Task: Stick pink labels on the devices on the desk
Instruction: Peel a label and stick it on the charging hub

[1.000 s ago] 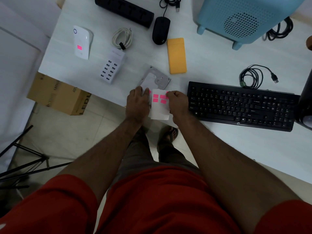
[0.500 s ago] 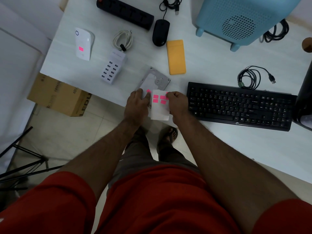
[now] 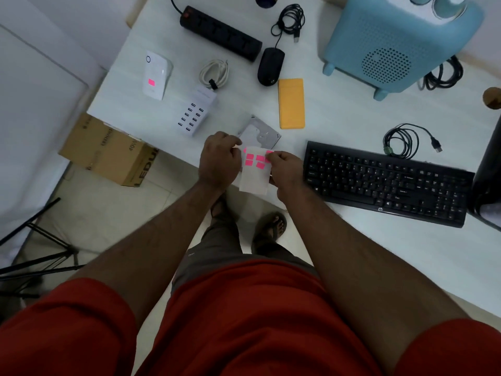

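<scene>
A white desk (image 3: 352, 126) fills the upper part of the view, with a person standing at its near edge. A pale blue box with a speaker grille (image 3: 401, 42) stands at the far right. A black keyboard (image 3: 387, 183) lies at the right, near the front edge. A black power strip (image 3: 221, 32) lies at the far side, with a black mouse (image 3: 270, 66) beside its end. A yellow case (image 3: 291, 103) lies below the mouse. A white charger with many ports (image 3: 196, 111) sits left of centre. A white plug-in device (image 3: 156, 74), far left, carries one pink label (image 3: 151, 82). A hard drive (image 3: 260, 132) lies just beyond the hands.

Over the desk edge, the right hand (image 3: 284, 169) pinches a white sheet of pink labels (image 3: 254, 169) at its right side. The left hand (image 3: 219, 158) has curled fingers at the sheet's left edge; what they grip cannot be told.
</scene>
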`<action>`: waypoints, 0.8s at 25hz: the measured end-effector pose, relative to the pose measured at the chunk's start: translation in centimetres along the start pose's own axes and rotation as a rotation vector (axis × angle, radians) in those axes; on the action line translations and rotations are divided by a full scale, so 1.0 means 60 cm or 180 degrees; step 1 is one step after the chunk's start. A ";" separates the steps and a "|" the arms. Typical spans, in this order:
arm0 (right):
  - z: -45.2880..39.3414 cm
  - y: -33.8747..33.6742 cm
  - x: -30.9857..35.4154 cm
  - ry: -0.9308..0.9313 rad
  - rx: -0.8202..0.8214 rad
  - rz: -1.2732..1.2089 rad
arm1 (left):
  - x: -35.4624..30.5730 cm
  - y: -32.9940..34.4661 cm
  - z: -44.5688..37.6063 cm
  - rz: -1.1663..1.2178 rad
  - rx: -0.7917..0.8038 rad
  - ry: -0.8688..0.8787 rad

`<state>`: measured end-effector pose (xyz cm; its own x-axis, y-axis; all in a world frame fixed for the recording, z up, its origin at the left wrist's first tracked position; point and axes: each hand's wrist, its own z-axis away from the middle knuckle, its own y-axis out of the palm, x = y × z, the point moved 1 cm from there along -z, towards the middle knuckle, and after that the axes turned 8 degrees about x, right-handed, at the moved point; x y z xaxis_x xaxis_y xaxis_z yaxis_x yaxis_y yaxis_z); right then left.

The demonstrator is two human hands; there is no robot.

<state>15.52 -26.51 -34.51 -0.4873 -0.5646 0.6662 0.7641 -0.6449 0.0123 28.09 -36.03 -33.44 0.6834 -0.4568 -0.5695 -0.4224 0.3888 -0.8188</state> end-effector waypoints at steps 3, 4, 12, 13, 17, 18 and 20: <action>0.007 0.015 0.010 0.0107 0.0353 -0.0295 | -0.017 -0.014 -0.003 0.0181 0.0169 0.0258; 0.011 0.024 0.016 0.0102 0.0502 -0.0305 | -0.017 -0.019 -0.005 0.0124 0.0276 0.0292; 0.003 0.103 0.060 0.0114 0.0853 -0.0454 | 0.046 -0.073 -0.052 -0.0256 0.0191 0.0336; 0.001 0.114 0.064 0.0092 0.0859 -0.0538 | 0.053 -0.081 -0.057 -0.0302 0.0168 0.0372; -0.017 0.160 0.072 0.0052 0.0735 -0.0565 | 0.088 -0.113 -0.084 -0.0386 0.0065 0.0636; -0.019 0.169 0.075 0.0036 0.0675 -0.0524 | 0.096 -0.117 -0.091 -0.0378 0.0078 0.0706; -0.026 0.187 0.081 -0.0034 0.0525 -0.0440 | 0.115 -0.124 -0.107 -0.0320 0.0172 0.0772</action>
<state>21.09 -37.27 -32.30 -0.5885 -0.4706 0.6574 0.7495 -0.6225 0.2254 32.15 -47.22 -31.76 0.5548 -0.6712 -0.4916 -0.3228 0.3709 -0.8708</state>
